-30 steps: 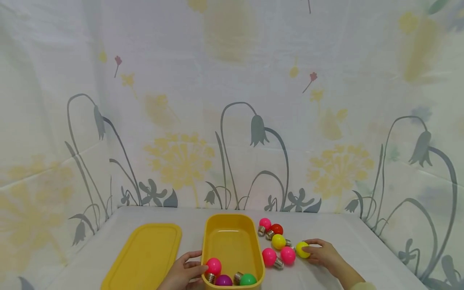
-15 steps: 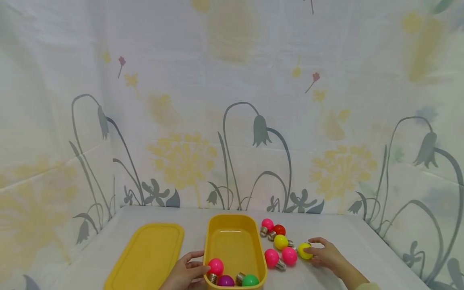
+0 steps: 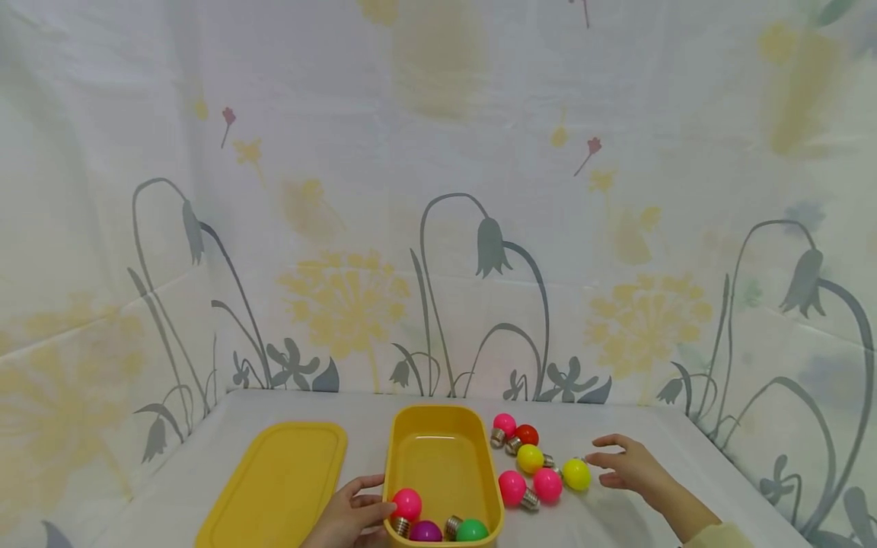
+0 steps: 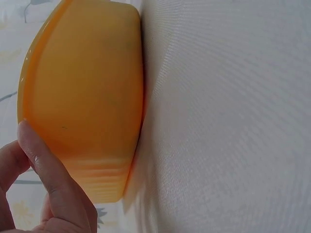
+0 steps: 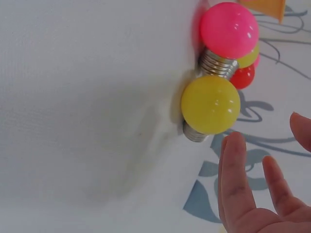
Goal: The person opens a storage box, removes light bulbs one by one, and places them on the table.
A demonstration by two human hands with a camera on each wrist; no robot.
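Note:
At its left side, the yellow plastic box (image 3: 441, 457) is gripped by my left hand (image 3: 352, 514), its thumb near a pink bulb (image 3: 407, 504) inside. The left wrist view shows the fingers (image 4: 41, 155) pinching the rim. Also inside lie a purple bulb (image 3: 426, 531) and a green bulb (image 3: 472, 530), at the near end. My right hand (image 3: 637, 472) has its fingers spread and holds nothing, just right of a yellow light bulb (image 3: 576, 474) lying on the table. In the right wrist view that yellow bulb (image 5: 210, 104) sits apart from the fingertips.
Between box and right hand lie several bulbs: two pink ones (image 3: 512, 488) near the box's right wall, a yellow one (image 3: 530, 459), a red one (image 3: 527, 434) and another pink one (image 3: 505, 425). A flat yellow lid (image 3: 274, 483) lies to the left. A floral cloth (image 3: 438, 228) hangs behind.
My right hand has let go of the yellow bulb and drawn back to the right, its fingers opening. The bulb stays in place. The left hand keeps its hold on the box.

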